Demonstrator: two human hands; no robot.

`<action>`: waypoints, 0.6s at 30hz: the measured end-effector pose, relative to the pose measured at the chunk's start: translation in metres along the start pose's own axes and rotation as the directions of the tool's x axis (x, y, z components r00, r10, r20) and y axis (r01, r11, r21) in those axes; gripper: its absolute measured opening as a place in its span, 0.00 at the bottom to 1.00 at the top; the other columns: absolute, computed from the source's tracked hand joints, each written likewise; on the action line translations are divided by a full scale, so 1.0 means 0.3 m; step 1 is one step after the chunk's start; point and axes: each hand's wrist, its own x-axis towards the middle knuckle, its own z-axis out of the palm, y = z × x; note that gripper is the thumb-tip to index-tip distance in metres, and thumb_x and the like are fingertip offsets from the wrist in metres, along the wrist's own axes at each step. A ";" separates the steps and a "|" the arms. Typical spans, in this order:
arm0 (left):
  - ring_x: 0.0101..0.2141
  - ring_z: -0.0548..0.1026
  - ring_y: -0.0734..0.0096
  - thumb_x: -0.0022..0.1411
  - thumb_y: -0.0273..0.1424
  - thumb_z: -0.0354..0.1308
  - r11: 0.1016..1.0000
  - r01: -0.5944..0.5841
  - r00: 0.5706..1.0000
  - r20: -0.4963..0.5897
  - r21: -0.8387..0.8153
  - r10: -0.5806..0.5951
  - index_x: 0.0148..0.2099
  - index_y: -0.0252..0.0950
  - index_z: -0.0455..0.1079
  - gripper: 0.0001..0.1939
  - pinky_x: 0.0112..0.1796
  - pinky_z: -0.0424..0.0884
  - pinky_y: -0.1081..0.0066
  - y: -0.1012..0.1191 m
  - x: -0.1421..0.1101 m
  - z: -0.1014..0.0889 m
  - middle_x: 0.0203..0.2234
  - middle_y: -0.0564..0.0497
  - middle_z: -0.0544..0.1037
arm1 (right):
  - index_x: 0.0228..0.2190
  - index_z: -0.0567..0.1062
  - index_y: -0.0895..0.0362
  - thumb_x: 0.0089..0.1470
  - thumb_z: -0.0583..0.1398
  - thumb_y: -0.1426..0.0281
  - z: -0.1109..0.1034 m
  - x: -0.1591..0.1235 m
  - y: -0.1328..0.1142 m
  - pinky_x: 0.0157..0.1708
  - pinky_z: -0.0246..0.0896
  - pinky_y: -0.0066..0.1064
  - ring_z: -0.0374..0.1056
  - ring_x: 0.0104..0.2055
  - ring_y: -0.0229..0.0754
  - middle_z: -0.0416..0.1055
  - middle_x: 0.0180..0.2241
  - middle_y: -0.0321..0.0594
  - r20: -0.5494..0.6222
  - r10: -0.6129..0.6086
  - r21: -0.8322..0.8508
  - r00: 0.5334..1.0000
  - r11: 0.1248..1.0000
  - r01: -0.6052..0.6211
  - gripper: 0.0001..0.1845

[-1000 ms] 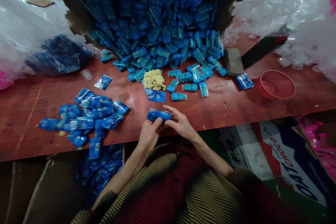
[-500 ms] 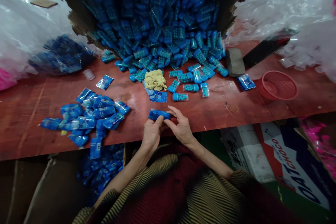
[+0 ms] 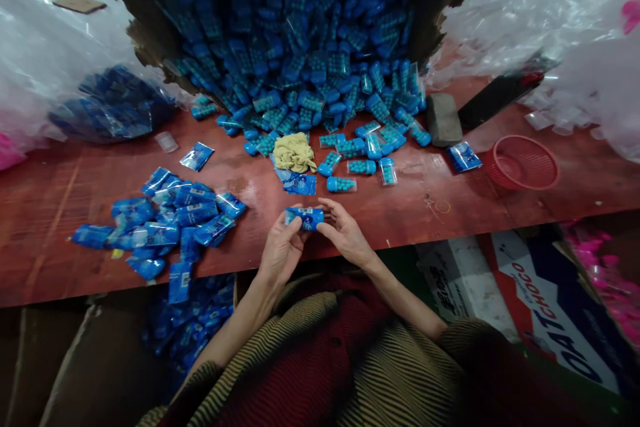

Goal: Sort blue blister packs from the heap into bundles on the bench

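Holding one packet [image 3: 314, 217]: left hand [image 3: 281, 247], right hand [image 3: 349, 239]; one basket [image 3: 523, 164] off right.

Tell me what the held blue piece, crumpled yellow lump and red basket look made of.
Blue piece: outside probably plastic film, smooth, printed, barcode showing.
Yellow lump: matte and wrinkled; cloth or thin rubber, I can't tell.
Red basket: likely moulded plastic, evenly coloured, with slotted walls.

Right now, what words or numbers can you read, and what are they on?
"OAT CHOCO": the red, white and blue box.
Small script beside it: perhaps "Original", blurred.
Dark characters on the white cardboard: too blurred.
Print on the held blue packet and blue packet pile: too small.
No readable numbers.
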 end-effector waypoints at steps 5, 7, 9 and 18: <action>0.32 0.75 0.76 0.47 0.26 0.66 0.996 -0.044 0.998 -0.035 0.073 0.047 0.41 0.35 0.69 0.17 0.37 0.71 0.74 -0.006 -0.003 0.000 0.31 0.54 0.77 | 0.49 0.68 0.53 0.47 0.62 0.68 0.014 0.015 0.003 0.48 0.61 0.35 0.66 0.46 0.41 0.69 0.45 0.40 -0.059 0.034 0.029 0.998 0.999 -0.032 0.25; 0.30 0.75 0.76 0.45 0.26 0.67 0.992 -0.061 0.996 -0.052 0.108 0.067 0.41 0.34 0.69 0.19 0.34 0.72 0.74 -0.006 -0.005 0.002 0.30 0.54 0.77 | 0.46 0.69 0.54 0.46 0.62 0.67 0.016 0.016 -0.007 0.45 0.62 0.34 0.67 0.42 0.40 0.71 0.42 0.39 -0.046 0.081 0.065 0.996 0.995 -0.078 0.22; 0.29 0.75 0.76 0.43 0.26 0.68 0.990 -0.068 0.996 -0.051 0.125 0.075 0.41 0.35 0.69 0.20 0.33 0.72 0.74 -0.006 -0.008 0.003 0.30 0.55 0.77 | 0.42 0.71 0.55 0.46 0.62 0.66 0.016 0.013 -0.019 0.42 0.63 0.33 0.67 0.37 0.39 0.72 0.37 0.37 -0.042 0.130 0.085 0.991 0.988 -0.126 0.19; 0.28 0.74 0.75 0.46 0.30 0.68 0.989 -0.059 0.997 -0.042 0.136 0.065 0.33 0.32 0.70 0.13 0.31 0.70 0.75 -0.012 -0.006 -0.003 0.26 0.53 0.77 | 0.34 0.69 0.56 0.46 0.62 0.65 0.060 0.002 -0.019 0.38 0.64 0.32 0.67 0.34 0.38 0.71 0.32 0.36 -0.162 0.153 0.109 0.975 0.985 -0.136 0.12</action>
